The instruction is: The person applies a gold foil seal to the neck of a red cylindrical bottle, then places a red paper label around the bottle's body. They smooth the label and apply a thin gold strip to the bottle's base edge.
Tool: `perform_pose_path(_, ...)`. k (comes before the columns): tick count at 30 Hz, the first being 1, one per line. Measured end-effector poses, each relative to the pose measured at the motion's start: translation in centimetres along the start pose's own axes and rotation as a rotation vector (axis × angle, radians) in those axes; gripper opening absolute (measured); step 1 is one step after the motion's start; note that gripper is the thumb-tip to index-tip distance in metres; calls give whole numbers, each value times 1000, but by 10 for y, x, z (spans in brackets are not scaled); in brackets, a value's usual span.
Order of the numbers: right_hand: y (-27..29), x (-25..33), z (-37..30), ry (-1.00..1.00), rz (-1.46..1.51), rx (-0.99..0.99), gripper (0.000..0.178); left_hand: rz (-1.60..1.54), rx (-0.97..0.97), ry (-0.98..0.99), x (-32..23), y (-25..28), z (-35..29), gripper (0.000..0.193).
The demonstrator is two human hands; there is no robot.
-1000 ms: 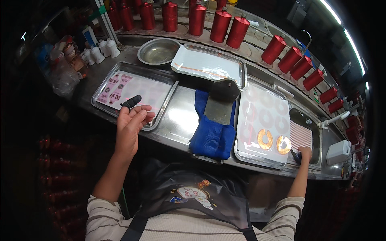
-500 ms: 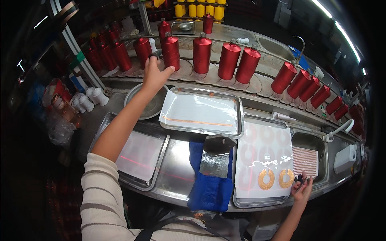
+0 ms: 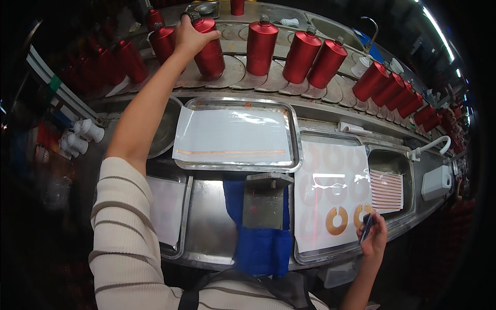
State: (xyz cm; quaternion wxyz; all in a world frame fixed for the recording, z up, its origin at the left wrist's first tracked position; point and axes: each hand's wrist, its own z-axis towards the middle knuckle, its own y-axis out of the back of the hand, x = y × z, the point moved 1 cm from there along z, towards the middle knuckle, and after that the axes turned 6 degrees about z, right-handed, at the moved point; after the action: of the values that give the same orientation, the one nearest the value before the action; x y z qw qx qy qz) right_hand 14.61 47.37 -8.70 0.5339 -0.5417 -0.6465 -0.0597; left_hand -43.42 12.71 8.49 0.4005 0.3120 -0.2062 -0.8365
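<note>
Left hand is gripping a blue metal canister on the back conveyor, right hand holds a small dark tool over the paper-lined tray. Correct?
Not quite. In the head view, the metal canister under the left hand is red, not blue. It does stand on the back conveyor, and the right hand holds a small dark tool over the paper-lined tray.

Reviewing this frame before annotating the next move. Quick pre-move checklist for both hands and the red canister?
1. Left hand closed on the red canister: ok.
2. Canister upright on the conveyor plate: ok.
3. Neighbouring red canister apart from the gripped one: ok.
4. Right hand holding the dark tool: ok.
5. Tray with ring stickers, two orange rings lying flat: ok.
6. Canister's weight or fill: cannot tell.
</note>
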Motion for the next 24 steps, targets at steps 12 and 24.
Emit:
perform_pose_path(12,-210,-50,-140,372,-869,740,40,-414,519,128,-87,254,-235,67)
perform_pose_path(24,-293,-98,-159,325,-939,916,99,-498,537,178,-147,291,-319,98)
